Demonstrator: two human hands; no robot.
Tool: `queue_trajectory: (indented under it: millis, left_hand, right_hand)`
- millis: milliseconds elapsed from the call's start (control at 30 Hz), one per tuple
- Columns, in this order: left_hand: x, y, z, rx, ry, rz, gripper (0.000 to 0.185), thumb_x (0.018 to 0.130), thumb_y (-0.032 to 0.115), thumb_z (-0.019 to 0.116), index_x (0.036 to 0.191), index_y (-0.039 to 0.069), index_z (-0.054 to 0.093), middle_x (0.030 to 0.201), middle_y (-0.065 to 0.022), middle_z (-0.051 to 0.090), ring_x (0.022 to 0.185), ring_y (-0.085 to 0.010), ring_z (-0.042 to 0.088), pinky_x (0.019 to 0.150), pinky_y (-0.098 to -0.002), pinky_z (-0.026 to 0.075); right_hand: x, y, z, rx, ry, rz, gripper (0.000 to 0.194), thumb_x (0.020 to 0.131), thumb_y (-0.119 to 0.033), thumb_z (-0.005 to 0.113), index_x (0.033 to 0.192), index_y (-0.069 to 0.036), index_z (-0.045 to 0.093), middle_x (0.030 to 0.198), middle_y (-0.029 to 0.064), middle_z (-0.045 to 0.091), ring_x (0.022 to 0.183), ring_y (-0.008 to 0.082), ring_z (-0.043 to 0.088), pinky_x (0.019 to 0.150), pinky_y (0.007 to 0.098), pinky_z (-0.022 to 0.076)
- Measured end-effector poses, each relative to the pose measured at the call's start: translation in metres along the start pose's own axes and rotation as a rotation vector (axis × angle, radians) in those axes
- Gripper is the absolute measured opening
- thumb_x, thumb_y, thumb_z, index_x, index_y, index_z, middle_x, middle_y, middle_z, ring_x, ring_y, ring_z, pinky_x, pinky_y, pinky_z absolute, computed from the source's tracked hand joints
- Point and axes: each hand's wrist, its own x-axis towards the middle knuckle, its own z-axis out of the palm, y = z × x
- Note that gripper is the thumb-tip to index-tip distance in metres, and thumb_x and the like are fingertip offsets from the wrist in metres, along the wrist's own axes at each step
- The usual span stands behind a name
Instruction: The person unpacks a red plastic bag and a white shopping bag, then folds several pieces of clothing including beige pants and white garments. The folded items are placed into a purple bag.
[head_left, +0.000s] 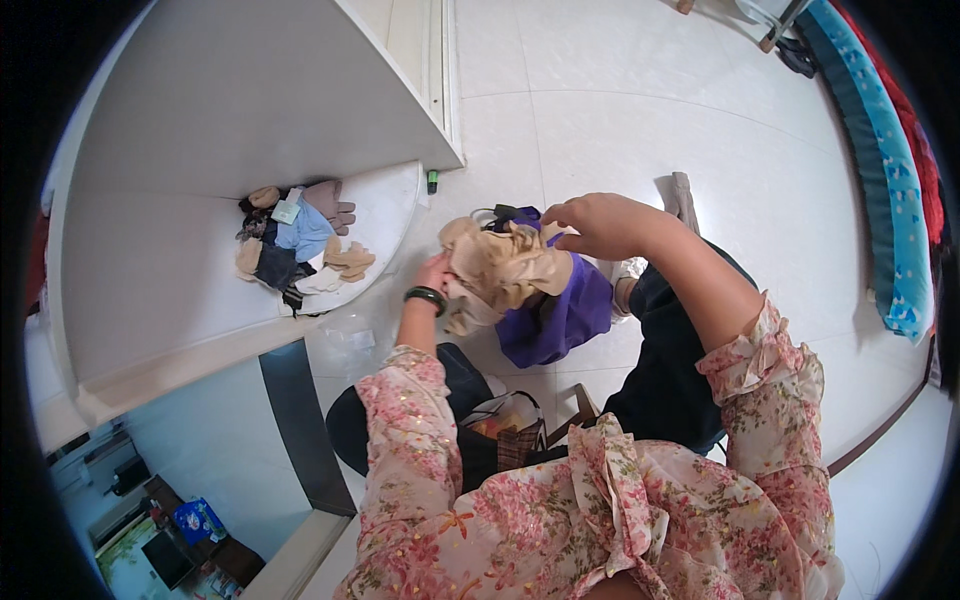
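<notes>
My left hand (435, 276), with a dark bangle at the wrist, grips the left edge of a crumpled beige cloth item (506, 262). This lies over a purple fabric bag (559, 322) on the floor between my legs. At the bag's upper right, my right hand (600, 221) is curved with thumb and fingers by the beige cloth's edge; whether it pinches anything is unclear. Dark straps (504, 216) show behind the cloth. Left of my left hand, a pile of small garments (300, 232), gloves among them, lies on a white rounded shelf (390, 202).
A white cabinet panel (210, 97) rises at the left. Nearby are a small green-and-black container (433, 181) and a clear plastic bag (349, 337). A plaid bag (517, 448) sits between my legs. A taupe item (682, 196) and a blue-patterned cushioned edge (892, 202) are rightward.
</notes>
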Motion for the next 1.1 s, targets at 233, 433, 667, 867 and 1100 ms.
queue_trajectory:
  millis: [233, 433, 667, 867, 1100]
  left_hand:
    - [-0.032, 0.11, -0.144, -0.002, 0.178, 0.236, 0.03, 0.09, 0.018, 0.055, 0.117, 0.005, 0.059, 0.105, -0.0064, 0.067, 0.085, -0.0169, 0.067, 0.068, -0.0269, 0.055]
    - [-0.085, 0.216, -0.223, -0.023, 0.441, 0.527, 0.039, 0.089, 0.019, 0.06, 0.123, 0.003, 0.052, 0.106, -0.0136, 0.063, 0.098, -0.0257, 0.063, 0.08, -0.0326, 0.052]
    - [-0.029, 0.117, -0.085, 1.327, 0.725, 0.819, 0.028, 0.082, 0.017, 0.059, 0.106, 0.003, 0.061, 0.087, -0.0181, 0.065, 0.082, -0.035, 0.062, 0.074, -0.0425, 0.05]
    - [0.004, -0.118, 0.085, 2.104, -0.339, 0.83, 0.029, 0.091, 0.02, 0.042, 0.11, 0.013, 0.063, 0.123, -0.0098, 0.058, 0.121, -0.0241, 0.047, 0.101, -0.0473, 0.034]
    - [-0.003, -0.184, 0.098, 2.182, -0.604, 0.439, 0.037, 0.094, 0.022, 0.037, 0.122, 0.015, 0.059, 0.124, -0.0101, 0.059, 0.12, -0.0259, 0.051, 0.108, -0.0479, 0.025]
  right_hand:
    - [0.001, -0.01, -0.007, 0.005, -0.046, -0.011, 0.04, 0.09, -0.022, 0.057, 0.126, -0.006, 0.054, 0.115, 0.0192, 0.063, 0.104, 0.0341, 0.061, 0.09, 0.0411, 0.0473]
    - [-0.001, -0.011, -0.005, 0.017, -0.03, -0.028, 0.04, 0.089, -0.022, 0.057, 0.126, -0.006, 0.054, 0.112, 0.0194, 0.063, 0.103, 0.0339, 0.061, 0.09, 0.0411, 0.0472]
    - [0.0, -0.001, 0.002, 0.004, 0.039, -0.03, 0.04, 0.086, -0.022, 0.057, 0.122, -0.005, 0.058, 0.101, 0.0192, 0.067, 0.097, 0.0342, 0.063, 0.086, 0.0418, 0.0482]
    - [0.0, -0.004, -0.003, -0.014, -0.033, 0.03, 0.039, 0.089, -0.022, 0.056, 0.124, -0.006, 0.055, 0.11, 0.0185, 0.064, 0.1, 0.0345, 0.062, 0.089, 0.0419, 0.0472]
    - [-0.003, 0.0, 0.003, -0.042, -0.063, 0.025, 0.038, 0.091, -0.023, 0.056, 0.124, -0.005, 0.054, 0.112, 0.0184, 0.064, 0.101, 0.0342, 0.061, 0.089, 0.0416, 0.0469]
